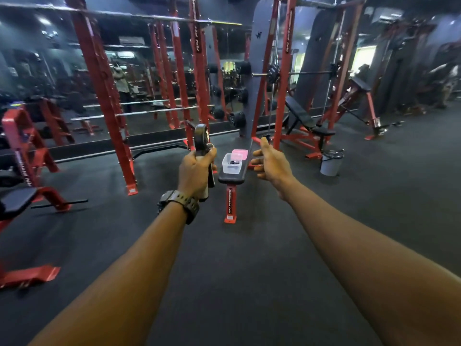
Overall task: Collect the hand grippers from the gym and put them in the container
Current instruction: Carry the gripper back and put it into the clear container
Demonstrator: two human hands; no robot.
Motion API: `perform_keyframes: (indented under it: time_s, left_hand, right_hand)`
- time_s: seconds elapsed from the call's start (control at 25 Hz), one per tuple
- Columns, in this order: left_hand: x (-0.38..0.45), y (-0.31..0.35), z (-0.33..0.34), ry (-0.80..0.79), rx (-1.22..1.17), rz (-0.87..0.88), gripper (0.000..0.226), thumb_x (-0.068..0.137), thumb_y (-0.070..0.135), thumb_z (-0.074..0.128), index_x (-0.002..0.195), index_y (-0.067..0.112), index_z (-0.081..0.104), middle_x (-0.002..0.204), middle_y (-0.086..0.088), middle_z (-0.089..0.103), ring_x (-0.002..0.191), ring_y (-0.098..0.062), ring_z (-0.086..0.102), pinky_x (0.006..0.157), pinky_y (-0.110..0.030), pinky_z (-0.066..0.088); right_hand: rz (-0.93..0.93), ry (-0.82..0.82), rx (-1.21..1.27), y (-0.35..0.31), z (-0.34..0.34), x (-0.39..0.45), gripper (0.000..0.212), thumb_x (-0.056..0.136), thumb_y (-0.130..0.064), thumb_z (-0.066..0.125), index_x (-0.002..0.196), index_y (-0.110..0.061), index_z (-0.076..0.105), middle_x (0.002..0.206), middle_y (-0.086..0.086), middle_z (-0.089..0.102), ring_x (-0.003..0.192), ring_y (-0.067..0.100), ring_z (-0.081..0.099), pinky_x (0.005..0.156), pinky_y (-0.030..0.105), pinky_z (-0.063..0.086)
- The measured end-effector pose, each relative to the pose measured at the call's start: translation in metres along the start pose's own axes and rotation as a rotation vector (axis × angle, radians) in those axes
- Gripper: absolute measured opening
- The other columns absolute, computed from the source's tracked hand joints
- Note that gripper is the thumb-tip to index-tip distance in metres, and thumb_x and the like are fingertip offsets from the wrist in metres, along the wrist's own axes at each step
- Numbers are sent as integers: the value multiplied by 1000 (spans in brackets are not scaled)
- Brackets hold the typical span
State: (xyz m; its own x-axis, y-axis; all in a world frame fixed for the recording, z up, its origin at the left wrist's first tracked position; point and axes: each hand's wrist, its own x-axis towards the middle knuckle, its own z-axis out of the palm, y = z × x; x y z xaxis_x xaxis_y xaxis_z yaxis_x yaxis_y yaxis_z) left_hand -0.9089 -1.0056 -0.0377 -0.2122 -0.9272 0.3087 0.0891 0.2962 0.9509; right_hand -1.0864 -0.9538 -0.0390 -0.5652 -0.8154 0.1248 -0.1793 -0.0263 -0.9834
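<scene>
My left hand [195, 171] grips a black hand gripper [202, 141] by its handles, spring end up, held out in front of me. Just right of it a clear plastic container [228, 168] stands on the near end of a black flat bench [230, 179], with something dark inside. A pink lid [240, 154] lies on the bench behind the container. My right hand [270, 162] is stretched out to the right of the bench, fingers loosely spread, holding nothing.
Red power racks [107, 96] and a mirror wall stand behind the bench. An incline bench [306, 121] sits in a red rack at the right. A grey bucket [330, 164] stands on the dark rubber floor. Red machines [22, 146] are at the left.
</scene>
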Motion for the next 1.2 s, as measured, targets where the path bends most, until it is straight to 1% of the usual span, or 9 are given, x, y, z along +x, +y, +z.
perform_keyframes:
  time_s: [0.32, 0.44, 0.56, 0.68, 0.76, 0.88, 1.0, 1.12, 1.2]
  left_hand:
    - [205, -99, 3, -133, 31, -80, 27, 91, 35, 62, 103, 11, 66, 93, -10, 70, 86, -26, 67, 89, -43, 54]
    - [281, -144, 20, -158, 30, -90, 31, 82, 45, 63, 100, 19, 68, 101, -11, 73, 94, -28, 70, 92, -44, 55]
    - [361, -185, 39, -157, 45, -120, 22, 83, 42, 64, 89, 21, 68, 87, -5, 70, 83, -21, 66, 87, -43, 54]
    - [431, -215, 47, -168, 13, -155, 12, 92, 29, 63, 90, 19, 69, 79, 3, 71, 73, -10, 67, 77, -34, 54]
    - [484, -239, 51, -166, 0, -175, 12, 91, 28, 64, 91, 19, 71, 74, 7, 71, 70, -7, 67, 75, -32, 55]
    - [569, -283, 61, -164, -35, -216, 18, 86, 34, 67, 88, 17, 71, 71, 7, 71, 70, -12, 67, 78, -35, 57]
    - [648, -330, 78, -183, -83, -251, 30, 82, 36, 68, 93, 8, 71, 75, -2, 68, 71, -17, 65, 75, -35, 56]
    - [732, -373, 91, -214, -100, -314, 15, 90, 24, 66, 93, 9, 68, 76, -4, 65, 63, -13, 63, 65, -26, 54]
    - [785, -394, 98, -239, -83, -351, 15, 89, 26, 67, 90, 11, 68, 78, -4, 67, 67, -16, 65, 71, -31, 57]
  right_hand:
    - [47, 69, -23, 37, 83, 189, 53, 98, -63, 37, 90, -20, 66, 86, 3, 71, 68, 11, 59, 62, 29, 48]
    - [52, 82, 6, 68, 105, 277, 53, 97, -64, 38, 88, -20, 65, 84, 2, 70, 67, 12, 58, 61, 29, 48]
    - [82, 105, 14, 95, 126, 373, 51, 98, -62, 37, 85, -20, 65, 85, 5, 71, 67, 13, 59, 61, 29, 48]
    - [110, 85, 2, 109, 148, 452, 51, 99, -60, 36, 83, -22, 64, 86, 5, 69, 72, 17, 60, 62, 31, 49]
    - [140, 67, 16, 115, 167, 503, 50, 100, -59, 37, 81, -20, 63, 81, 4, 66, 68, 15, 58, 60, 28, 47]
    - [139, 55, 27, 128, 193, 582, 49, 102, -54, 37, 80, -18, 61, 78, 4, 63, 61, 13, 52, 56, 25, 43]
    - [148, 88, -12, 154, 210, 659, 52, 100, -58, 39, 85, -16, 66, 81, 4, 67, 63, 14, 56, 56, 25, 45]
    - [222, 153, -49, 179, 228, 740, 62, 96, -63, 41, 97, -9, 71, 81, 2, 69, 63, 13, 57, 57, 26, 46]
    - [254, 185, -46, 189, 239, 791, 62, 96, -62, 41, 100, -7, 70, 81, 3, 68, 61, 12, 56, 56, 26, 46]
